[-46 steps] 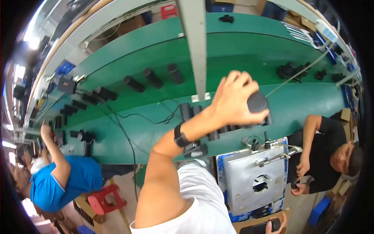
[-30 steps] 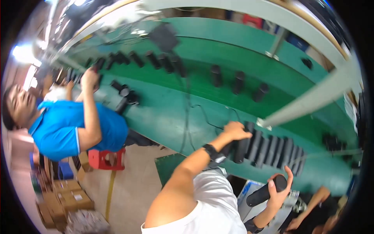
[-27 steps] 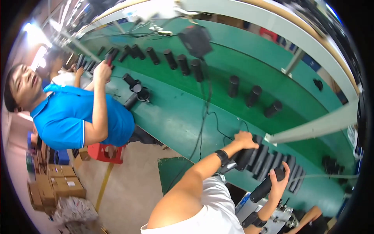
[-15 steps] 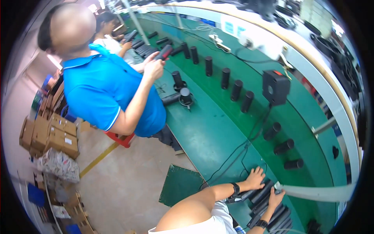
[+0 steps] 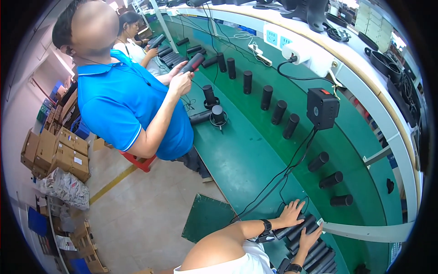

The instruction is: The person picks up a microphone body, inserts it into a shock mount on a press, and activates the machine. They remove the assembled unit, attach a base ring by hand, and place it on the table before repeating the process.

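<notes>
Black cylindrical devices [image 5: 321,259] lie side by side in a stack on the green bench, at the lower right. My left hand [image 5: 290,214] is open, its fingers spread over the far end of the stack. Just to its right, my right hand [image 5: 311,239] has thumb and fingers around one black cylinder [image 5: 309,223] on top of the pile; part of that cylinder is hidden by the hand. A small white piece [image 5: 320,222] shows near my right fingertips, by the end of a grey post.
Several black cylinders [image 5: 279,112] stand in a spaced row along the bench's back. A black box-shaped device [image 5: 322,108] with cables rises on the right. The grey post [image 5: 365,232] reaches my hands. A co-worker in blue [image 5: 137,105] holds a black handheld device [image 5: 193,63].
My right hand has moved left and lower over the stack, its fingers now farther apart. My left hand stays over the cylinders. The whole view has shifted slightly.
</notes>
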{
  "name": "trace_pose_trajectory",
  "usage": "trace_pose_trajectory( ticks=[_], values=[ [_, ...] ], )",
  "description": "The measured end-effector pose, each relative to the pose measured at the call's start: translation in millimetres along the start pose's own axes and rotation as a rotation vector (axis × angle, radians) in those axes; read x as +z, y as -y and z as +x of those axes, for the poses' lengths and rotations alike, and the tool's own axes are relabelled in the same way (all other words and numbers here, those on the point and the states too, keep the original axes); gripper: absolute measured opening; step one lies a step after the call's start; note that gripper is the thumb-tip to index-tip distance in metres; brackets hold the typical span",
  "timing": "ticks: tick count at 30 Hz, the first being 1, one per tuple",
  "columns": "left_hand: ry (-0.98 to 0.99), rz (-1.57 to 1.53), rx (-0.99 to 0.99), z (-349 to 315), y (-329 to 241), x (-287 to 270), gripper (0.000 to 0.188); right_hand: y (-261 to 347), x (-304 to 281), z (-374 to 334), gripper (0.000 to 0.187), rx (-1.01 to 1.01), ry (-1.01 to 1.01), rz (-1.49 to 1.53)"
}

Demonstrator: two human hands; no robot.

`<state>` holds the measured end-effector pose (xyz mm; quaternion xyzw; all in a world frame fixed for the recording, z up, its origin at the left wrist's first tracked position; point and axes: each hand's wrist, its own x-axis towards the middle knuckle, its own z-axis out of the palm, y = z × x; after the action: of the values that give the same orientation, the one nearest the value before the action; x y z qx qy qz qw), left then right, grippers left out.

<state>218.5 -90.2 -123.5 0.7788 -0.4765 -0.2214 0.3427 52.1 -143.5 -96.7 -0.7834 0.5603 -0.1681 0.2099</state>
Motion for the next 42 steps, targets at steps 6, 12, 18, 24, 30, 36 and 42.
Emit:
trace_pose_trajectory(
  ticks=[6, 12, 18, 24, 30, 36, 42],
  values=[
    [-0.03, 0.018, -0.016, 4.0, 0.8, -5.3, 0.089, 10.2, -9.0, -2.4, 0.093, -0.003, -0.03, 0.061],
    [-0.081, 0.002, 0.045, 13.4, 0.6, -15.3, 0.081, 17.4, -11.8, -13.1, 0.096, 0.018, -0.047, 0.099],
    [-0.103, -0.042, 0.175, 22.6, -16.3, -22.5, 0.073, 18.1, -17.1, -22.6, 0.091, 0.037, -0.11, 0.113],
    [-0.155, -0.15, 0.334, 57.7, -57.6, -13.2, 0.063, 7.7, -35.6, -45.1, 0.082, 0.085, -0.267, 0.189],
    [-0.317, -0.185, 0.597, 126.3, -110.5, -42.3, 0.049, 38.0, -71.3, -69.2, 0.072, 0.19, -0.351, 0.329],
    [-0.077, 0.006, 0.874, 205.8, -151.1, 5.9, 0.055, 57.4, -94.1, -104.9, 0.072, 0.382, -0.413, 0.351],
    [0.257, 0.246, 1.109, 216.5, -159.9, 75.7, 0.062, 60.1, -102.7, -123.1, 0.071, 0.49, -0.387, 0.408]
  ],
)
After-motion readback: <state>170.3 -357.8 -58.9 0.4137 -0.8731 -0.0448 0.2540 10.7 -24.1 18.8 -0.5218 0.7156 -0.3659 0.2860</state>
